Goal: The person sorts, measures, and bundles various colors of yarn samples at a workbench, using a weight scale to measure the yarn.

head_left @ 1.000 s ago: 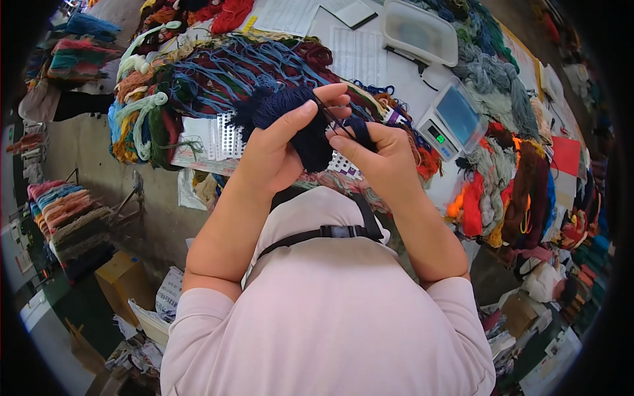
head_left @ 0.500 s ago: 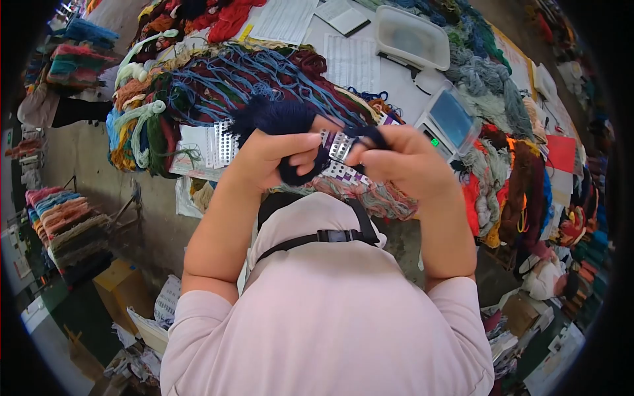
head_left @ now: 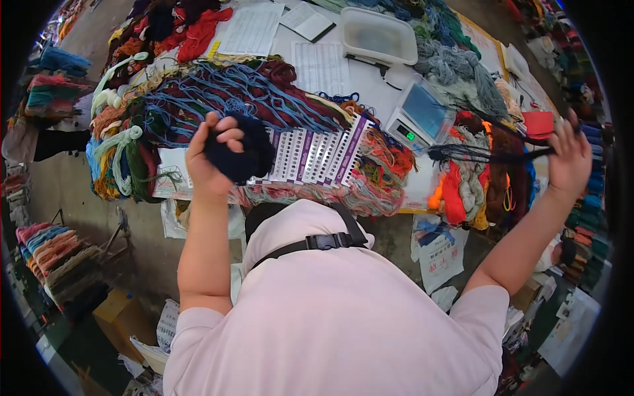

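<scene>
My left hand (head_left: 212, 158) is closed around a bunched navy yarn skein (head_left: 246, 153), held over the left-middle part of the table. Out at the far right, my right hand (head_left: 569, 158) grips one end of some dark yarn strands (head_left: 485, 157). These strands trail leftward in the air, blurred, over coloured skeins and near the digital scale (head_left: 419, 115). Below and right of the navy skein lie punched cards (head_left: 314, 157) in white and purple. Blue and maroon yarn (head_left: 218, 99) spreads behind my left hand.
A clear plastic tub (head_left: 378, 36), printed sheets (head_left: 320, 68) and a notebook (head_left: 308, 22) lie at the back. Red and grey skeins (head_left: 454, 198) hang at the right edge. Yarn racks (head_left: 56, 254) stand at left, where another person's dark sleeve (head_left: 61, 144) shows.
My hands were close together over the cards, both on navy yarn. Now they are far apart: the right has swung far right with dark strands, the left has shifted left with the skein.
</scene>
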`<move>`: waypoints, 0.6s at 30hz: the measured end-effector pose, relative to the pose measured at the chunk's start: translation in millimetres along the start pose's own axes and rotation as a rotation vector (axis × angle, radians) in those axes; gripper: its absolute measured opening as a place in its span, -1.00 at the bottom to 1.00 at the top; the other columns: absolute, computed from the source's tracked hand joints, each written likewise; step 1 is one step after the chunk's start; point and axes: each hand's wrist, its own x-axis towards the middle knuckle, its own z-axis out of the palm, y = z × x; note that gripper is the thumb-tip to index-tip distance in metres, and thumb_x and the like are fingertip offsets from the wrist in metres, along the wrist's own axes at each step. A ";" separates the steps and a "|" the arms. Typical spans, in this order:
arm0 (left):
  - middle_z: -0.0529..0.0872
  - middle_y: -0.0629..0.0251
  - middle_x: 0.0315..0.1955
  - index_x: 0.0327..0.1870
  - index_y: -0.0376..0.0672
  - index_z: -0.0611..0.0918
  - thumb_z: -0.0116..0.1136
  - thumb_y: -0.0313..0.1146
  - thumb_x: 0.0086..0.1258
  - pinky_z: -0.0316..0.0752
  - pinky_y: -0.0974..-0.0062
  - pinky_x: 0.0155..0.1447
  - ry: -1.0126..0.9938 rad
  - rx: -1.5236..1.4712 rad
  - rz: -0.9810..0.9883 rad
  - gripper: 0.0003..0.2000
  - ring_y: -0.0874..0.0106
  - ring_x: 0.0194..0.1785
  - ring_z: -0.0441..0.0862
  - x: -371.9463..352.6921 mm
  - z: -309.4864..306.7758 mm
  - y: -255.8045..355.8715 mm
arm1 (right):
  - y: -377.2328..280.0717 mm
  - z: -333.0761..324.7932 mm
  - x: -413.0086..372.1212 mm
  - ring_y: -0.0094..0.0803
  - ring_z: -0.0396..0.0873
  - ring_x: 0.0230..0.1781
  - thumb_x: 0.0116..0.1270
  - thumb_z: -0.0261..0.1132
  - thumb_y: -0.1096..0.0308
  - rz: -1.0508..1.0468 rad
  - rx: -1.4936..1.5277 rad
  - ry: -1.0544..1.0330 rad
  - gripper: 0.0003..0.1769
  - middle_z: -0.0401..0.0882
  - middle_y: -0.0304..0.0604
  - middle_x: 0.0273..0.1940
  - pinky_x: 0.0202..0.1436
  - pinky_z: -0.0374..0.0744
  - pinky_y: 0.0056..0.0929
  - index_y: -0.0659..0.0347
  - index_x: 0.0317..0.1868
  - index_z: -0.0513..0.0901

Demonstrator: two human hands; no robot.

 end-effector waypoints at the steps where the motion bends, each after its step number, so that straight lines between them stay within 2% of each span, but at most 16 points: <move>1: 0.52 0.21 -0.13 0.03 -0.14 0.60 -0.02 -0.31 0.49 0.50 0.28 0.11 -0.007 0.026 -0.017 -0.78 0.36 -0.09 0.50 2.4 2.4 -9.4 | 16.1 10.9 2.3 -0.61 0.15 -0.52 0.42 0.01 0.36 0.099 0.001 -0.174 -0.52 0.19 -0.36 -0.48 -0.48 0.18 -0.63 0.53 0.25 0.30; 2: 0.50 0.07 0.17 0.08 -0.07 0.61 -0.03 -0.27 0.48 0.40 0.07 0.28 -0.050 0.031 -0.033 -0.74 0.14 0.25 0.44 2.5 -11.1 -12.4 | 39.5 20.7 4.7 -0.62 0.17 -0.51 0.43 0.00 0.35 0.203 0.004 -0.352 -0.46 0.22 -0.37 -0.46 -0.48 0.20 -0.64 0.53 0.32 0.24; 3: 0.37 -0.01 0.33 0.12 -0.05 0.60 -0.06 -0.23 0.49 0.27 -0.05 0.36 -0.122 0.054 -0.054 -0.70 0.02 0.43 0.25 4.0 -6.3 -22.6 | 65.6 50.4 -4.6 -0.64 0.19 -0.51 0.43 -0.01 0.35 0.254 -0.012 -0.399 -0.48 0.26 -0.37 -0.44 -0.49 0.22 -0.63 0.53 0.30 0.27; 4: 0.29 0.00 0.39 0.14 -0.03 0.60 -0.09 -0.19 0.50 0.17 -0.10 0.41 -0.206 0.033 -0.094 -0.68 -0.03 0.49 0.12 7.4 0.2 -33.0 | 89.5 74.6 -15.1 -0.65 0.21 -0.52 0.44 0.00 0.34 0.317 -0.060 -0.426 -0.51 0.29 -0.39 -0.44 -0.49 0.23 -0.64 0.51 0.26 0.33; 6: 0.10 0.00 0.47 0.14 0.06 0.63 -0.10 -0.17 0.50 0.13 -0.17 0.42 -0.325 0.154 -0.102 -0.68 -0.09 0.51 -0.01 12.9 12.4 -46.9 | 132.5 118.9 -34.6 -0.69 0.24 -0.52 0.45 0.06 0.29 0.462 -0.118 -0.502 -0.54 0.34 -0.43 -0.44 -0.49 0.25 -0.68 0.47 0.21 0.41; 7: 0.03 0.00 0.49 0.13 0.11 0.64 -0.08 -0.16 0.49 0.11 -0.17 0.42 -0.340 0.177 -0.128 -0.69 -0.09 0.52 -0.06 13.8 16.1 -50.9 | 150.7 137.0 -44.0 -0.70 0.26 -0.52 0.45 0.08 0.29 0.458 -0.146 -0.508 -0.57 0.41 -0.43 -0.44 -0.51 0.24 -0.68 0.45 0.17 0.46; 9: -0.01 -0.02 0.50 0.14 0.12 0.64 -0.04 -0.15 0.48 0.10 -0.18 0.42 -0.369 0.157 -0.144 -0.69 -0.09 0.54 -0.11 14.9 19.1 -57.5 | 167.4 179.3 -70.9 -0.70 0.31 -0.54 0.45 0.12 0.27 0.462 -0.157 -0.580 -0.64 0.48 -0.42 -0.45 -0.52 0.27 -0.70 0.41 0.07 0.56; 10: 0.00 0.06 0.51 0.07 0.12 0.67 0.00 -0.15 0.46 0.07 -0.21 0.43 -0.387 0.170 -0.131 -0.72 -0.08 0.54 -0.12 14.9 21.7 -60.0 | 173.7 195.7 -80.0 -0.70 0.33 -0.56 0.45 0.14 0.27 0.468 -0.164 -0.625 -0.66 0.50 -0.42 -0.46 -0.52 0.28 -0.71 0.39 0.03 0.59; 11: 0.00 0.06 0.51 0.07 0.12 0.67 0.00 -0.15 0.46 0.07 -0.21 0.43 -0.392 0.169 -0.129 -0.72 -0.08 0.54 -0.12 14.4 22.1 -61.9 | 178.5 209.9 -88.0 -0.70 0.36 -0.57 0.45 0.15 0.27 0.446 -0.178 -0.657 -0.68 0.52 -0.40 -0.47 -0.52 0.31 -0.72 0.38 -0.01 0.61; 13: 0.01 0.18 0.52 -0.03 0.13 0.70 0.03 -0.16 0.44 0.02 -0.24 0.44 -0.437 0.188 0.009 -0.77 -0.08 0.54 -0.12 12.2 22.6 -65.6 | 184.7 234.6 -105.0 -0.69 0.41 -0.59 0.45 0.15 0.27 0.426 -0.197 -0.707 -0.70 0.58 -0.35 -0.48 -0.52 0.36 -0.72 0.37 -0.08 0.64; 14: 0.02 0.26 0.52 -0.11 0.15 0.70 0.03 -0.15 0.43 0.08 -0.18 0.43 -0.408 0.223 0.070 -0.80 -0.06 0.54 -0.11 10.3 30.4 -67.8 | 184.9 245.9 -114.4 -0.68 0.43 -0.60 0.45 0.15 0.28 0.425 -0.204 -0.725 -0.71 0.60 -0.31 -0.48 -0.53 0.38 -0.71 0.37 -0.10 0.64; 17: 0.02 0.26 0.52 -0.10 0.18 0.69 0.03 -0.14 0.43 0.14 -0.08 0.40 -0.418 0.257 0.177 -0.80 -0.04 0.54 -0.09 7.7 31.6 -63.3 | 194.6 260.2 -141.6 -0.61 0.52 -0.63 0.40 0.22 0.27 0.471 -0.358 -0.822 -0.74 0.63 -0.22 -0.52 -0.56 0.42 -0.69 0.35 -0.29 0.62; 18: 0.01 0.25 0.52 -0.10 0.19 0.69 0.03 -0.13 0.43 0.15 -0.04 0.40 -0.438 0.281 0.160 -0.80 -0.03 0.54 -0.09 7.5 35.5 -59.7 | 195.1 259.1 -148.7 -0.57 0.56 -0.62 0.36 0.27 0.32 0.470 -0.405 -0.876 -0.80 0.63 -0.21 -0.53 -0.56 0.45 -0.67 0.32 -0.28 0.55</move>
